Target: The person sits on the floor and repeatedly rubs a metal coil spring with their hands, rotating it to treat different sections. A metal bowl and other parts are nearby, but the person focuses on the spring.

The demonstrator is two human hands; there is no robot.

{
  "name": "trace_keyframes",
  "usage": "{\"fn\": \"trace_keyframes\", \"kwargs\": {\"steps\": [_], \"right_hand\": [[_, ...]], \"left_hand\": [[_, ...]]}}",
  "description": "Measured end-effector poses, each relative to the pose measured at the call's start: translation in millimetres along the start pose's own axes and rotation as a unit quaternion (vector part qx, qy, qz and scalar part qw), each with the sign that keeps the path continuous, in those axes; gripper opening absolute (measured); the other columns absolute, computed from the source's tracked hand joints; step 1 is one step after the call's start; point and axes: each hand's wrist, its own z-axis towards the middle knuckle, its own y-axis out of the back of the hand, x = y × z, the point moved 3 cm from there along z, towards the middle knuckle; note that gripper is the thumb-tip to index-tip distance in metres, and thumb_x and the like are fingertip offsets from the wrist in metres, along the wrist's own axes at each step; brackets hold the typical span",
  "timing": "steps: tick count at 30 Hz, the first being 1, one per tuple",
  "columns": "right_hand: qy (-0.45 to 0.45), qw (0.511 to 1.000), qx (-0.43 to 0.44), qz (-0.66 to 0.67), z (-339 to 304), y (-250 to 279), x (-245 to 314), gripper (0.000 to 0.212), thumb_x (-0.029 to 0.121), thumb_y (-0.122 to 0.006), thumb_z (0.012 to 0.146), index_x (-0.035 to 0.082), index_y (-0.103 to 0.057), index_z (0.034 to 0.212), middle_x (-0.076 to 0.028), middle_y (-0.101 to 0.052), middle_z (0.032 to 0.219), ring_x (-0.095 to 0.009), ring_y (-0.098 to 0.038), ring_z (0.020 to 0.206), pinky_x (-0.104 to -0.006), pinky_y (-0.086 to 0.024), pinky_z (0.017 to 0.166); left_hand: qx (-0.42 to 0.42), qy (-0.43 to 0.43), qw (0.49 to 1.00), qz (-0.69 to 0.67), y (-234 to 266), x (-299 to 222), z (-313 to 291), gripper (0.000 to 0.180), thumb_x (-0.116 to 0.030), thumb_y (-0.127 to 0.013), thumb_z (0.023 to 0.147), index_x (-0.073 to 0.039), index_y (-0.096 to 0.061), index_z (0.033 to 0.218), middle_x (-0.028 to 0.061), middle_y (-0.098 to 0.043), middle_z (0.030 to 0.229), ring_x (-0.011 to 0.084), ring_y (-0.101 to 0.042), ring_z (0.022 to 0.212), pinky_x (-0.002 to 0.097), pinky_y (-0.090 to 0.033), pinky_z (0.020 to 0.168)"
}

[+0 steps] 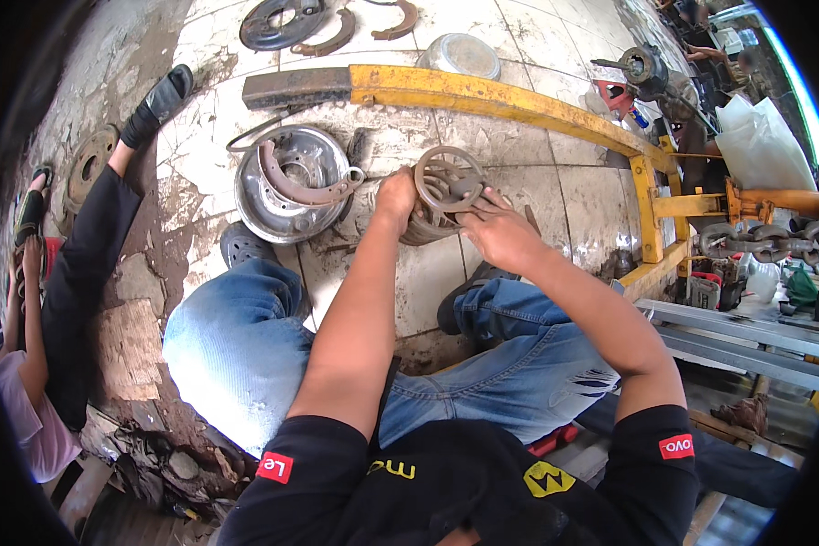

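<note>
Both hands (396, 196) hold a brownish metal ring (450, 151).

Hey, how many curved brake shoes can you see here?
3. One brake shoe lies on the round silver plate, left of the person's left hand; a second and a third lie near the top edge, by the black round plate. Others may be hidden.

View is taken via L head cam (fisheye), mounted above & behind the fingers (490, 206), aimed down; they're caught fairly nr, approx. upper mid-frame.
</note>
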Motion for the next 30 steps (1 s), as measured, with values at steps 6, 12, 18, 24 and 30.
{"fn": "trace_keyframes", "kwargs": {"steps": [6, 12, 18, 24, 30], "right_hand": [[-0.006, 0.997, -0.040, 0.064, -10, -17, 19, 0.025, 0.021, -0.056, 0.094, 0.002, -0.062, 0.108, -0.013, -0.064, 0.120, -0.027, -0.053, 0.124, -0.0435, -0.031, 0.115], [-0.025, 0.999, -0.005, -0.022, -2, -1, 12, 0.026, 0.016, -0.055, 0.090, 0.000, -0.063, 0.109, -0.015, -0.064, 0.120, -0.025, -0.056, 0.122, -0.0425, -0.034, 0.113], [-0.023, 1.000, -0.006, 0.018, 0, 0, 18, 0.024, 0.015, -0.055, 0.090, 0.001, -0.063, 0.108, -0.015, -0.064, 0.122, -0.026, -0.057, 0.120, -0.0425, -0.036, 0.110], [0.001, 0.997, -0.065, 0.028, 17, -13, 36, 0.019, 0.011, -0.053, 0.088, 0.003, -0.063, 0.102, -0.012, -0.065, 0.120, -0.024, -0.054, 0.126, -0.0442, -0.032, 0.114], [-0.018, 0.999, -0.029, -0.039, 29, -14, 36, 0.022, 0.013, -0.051, 0.092, 0.006, -0.063, 0.108, -0.008, -0.062, 0.130, -0.024, -0.047, 0.133, -0.0513, -0.025, 0.117]], "left_hand": [[0.056, 0.037, 0.983, -0.173, -10, -6, -20, 0.032, -0.026, -0.043, 0.100, -0.009, -0.060, 0.079, -0.0006, -0.048, 0.056, 0.0100, -0.038, 0.043, 0.0265, -0.031, 0.040], [0.048, 0.036, 0.973, -0.224, -10, 2, -16, 0.026, -0.024, -0.042, 0.100, -0.011, -0.059, 0.086, -0.0016, -0.050, 0.062, 0.0073, -0.038, 0.046, 0.0246, -0.027, 0.039], [0.036, 0.008, 0.946, -0.321, -7, 9, -26, 0.027, -0.016, -0.035, 0.098, -0.010, -0.061, 0.093, -0.0002, -0.055, 0.067, 0.0085, -0.037, 0.043, 0.0230, -0.026, 0.037], [-0.023, -0.053, 0.936, -0.347, 16, 9, -32, 0.033, -0.020, -0.033, 0.097, -0.008, -0.064, 0.095, 0.0026, -0.060, 0.068, 0.0096, -0.041, 0.046, 0.0255, -0.028, 0.041], [-0.034, 0.003, 0.949, -0.312, 33, -9, -39, 0.033, -0.024, -0.035, 0.098, -0.008, -0.064, 0.095, 0.0031, -0.061, 0.072, 0.0129, -0.054, 0.056, 0.0317, -0.047, 0.055]]}}
